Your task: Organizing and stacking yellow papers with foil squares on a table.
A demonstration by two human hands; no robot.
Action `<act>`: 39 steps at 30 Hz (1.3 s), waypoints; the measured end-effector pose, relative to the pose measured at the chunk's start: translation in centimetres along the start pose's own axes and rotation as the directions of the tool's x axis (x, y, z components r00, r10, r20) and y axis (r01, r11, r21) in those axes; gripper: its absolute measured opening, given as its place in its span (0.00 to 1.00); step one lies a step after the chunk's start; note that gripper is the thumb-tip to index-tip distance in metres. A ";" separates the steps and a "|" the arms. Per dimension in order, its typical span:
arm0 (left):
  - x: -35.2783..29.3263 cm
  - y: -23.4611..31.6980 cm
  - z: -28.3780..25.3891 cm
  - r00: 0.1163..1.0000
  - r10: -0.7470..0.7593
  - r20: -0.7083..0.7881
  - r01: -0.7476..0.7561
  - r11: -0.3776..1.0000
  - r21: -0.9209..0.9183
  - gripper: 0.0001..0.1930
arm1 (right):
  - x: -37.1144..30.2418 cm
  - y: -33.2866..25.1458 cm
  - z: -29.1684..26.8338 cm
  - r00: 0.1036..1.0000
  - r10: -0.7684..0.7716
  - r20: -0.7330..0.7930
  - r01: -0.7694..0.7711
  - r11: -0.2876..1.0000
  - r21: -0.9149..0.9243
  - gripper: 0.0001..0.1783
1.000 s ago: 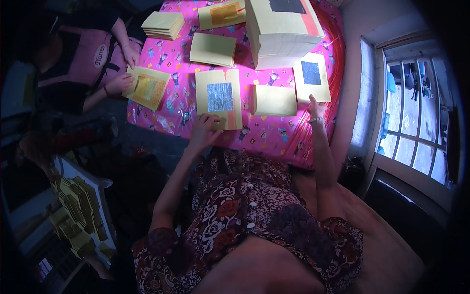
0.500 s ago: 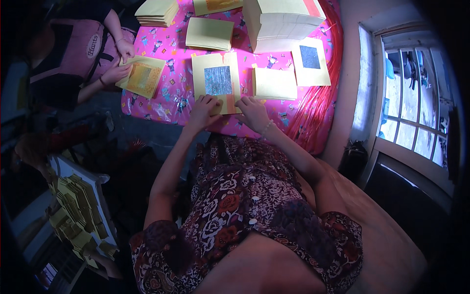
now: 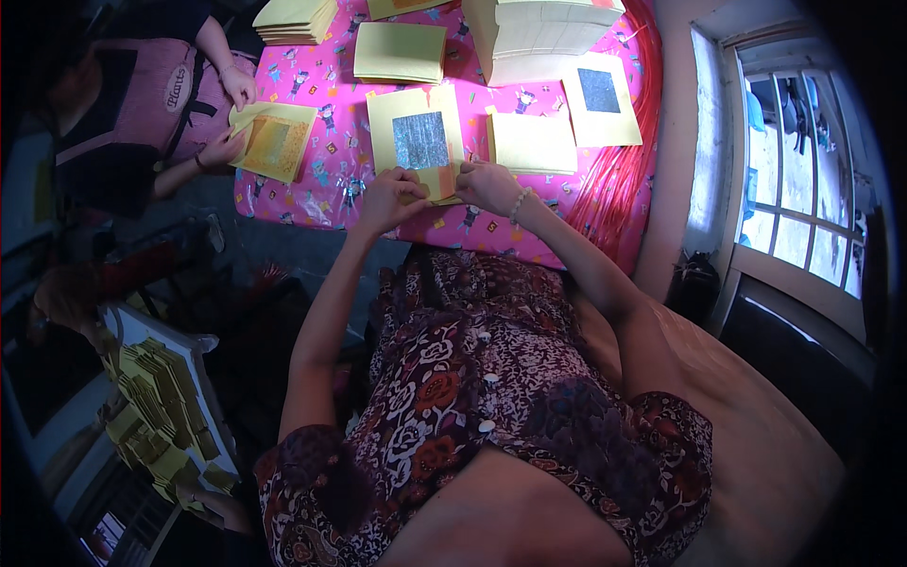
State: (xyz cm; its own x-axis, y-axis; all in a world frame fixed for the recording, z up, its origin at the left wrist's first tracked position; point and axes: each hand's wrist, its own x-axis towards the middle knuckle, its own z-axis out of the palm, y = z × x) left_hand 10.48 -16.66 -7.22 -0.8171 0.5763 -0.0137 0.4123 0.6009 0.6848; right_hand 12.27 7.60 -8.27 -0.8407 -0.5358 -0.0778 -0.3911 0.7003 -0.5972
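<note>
A pale yellow paper sheet (image 3: 383, 123) with a silver foil square (image 3: 419, 140) and a reddish-orange strip lies before me, near the table's front edge. My left hand (image 3: 391, 200) is closed with bent fingers on the sheet's near left edge, thumb beneath. At the near right corner my right hand (image 3: 491, 187), with a beaded bracelet at the wrist, pinches the edge between thumb and fingers. The near edge looks slightly raised. Just right of it sits a stack of plain yellow sheets (image 3: 534, 144). Farther right lies another yellow sheet with a dark foil square (image 3: 598, 92).
The pink patterned tablecloth (image 3: 350, 156) carries more yellow paper stacks (image 3: 400, 52) and a tall paper block (image 3: 543, 42). Red strands (image 3: 619, 189) hang along the right edge. At left a co-worker's hand (image 3: 222, 149) holds a yellow-orange sheet (image 3: 274, 142). A barred window (image 3: 803, 170) stands at right.
My right hand's fingers have drawn together at the sheet's corner, and my left fingers have curled more at its near edge. The co-worker's hands have moved apart. The view has shifted slightly.
</note>
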 end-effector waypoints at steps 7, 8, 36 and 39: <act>0.4 0.3 0.0 0.994 -0.096 0.049 0.099 0.994 -0.048 0.09 | -0.1 0.3 -0.7 0.997 -0.008 0.071 0.008 1.000 0.001 0.11; 0.4 0.3 0.0 0.989 -0.131 0.068 0.136 0.988 -0.067 0.09 | -0.1 0.2 -0.8 0.997 -0.007 0.071 0.007 1.000 0.002 0.11; -1.9 0.9 -3.6 0.992 0.123 0.028 -0.125 0.988 0.092 0.20 | 0.1 -1.9 -1.7 0.986 -0.162 -0.027 0.159 0.983 -0.088 0.11; -1.9 -0.6 -5.3 0.993 0.111 0.034 -0.115 0.986 0.121 0.26 | 0.2 -2.0 -2.3 0.994 -0.071 -0.088 0.079 0.993 0.091 0.12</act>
State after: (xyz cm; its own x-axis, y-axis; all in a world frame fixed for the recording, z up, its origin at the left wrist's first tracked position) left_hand 9.65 -21.09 -3.74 -0.7521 0.6580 0.0378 0.5490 0.5937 0.5883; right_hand 12.07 7.18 -5.26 -0.8405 -0.5406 0.0359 -0.4207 0.6095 -0.6720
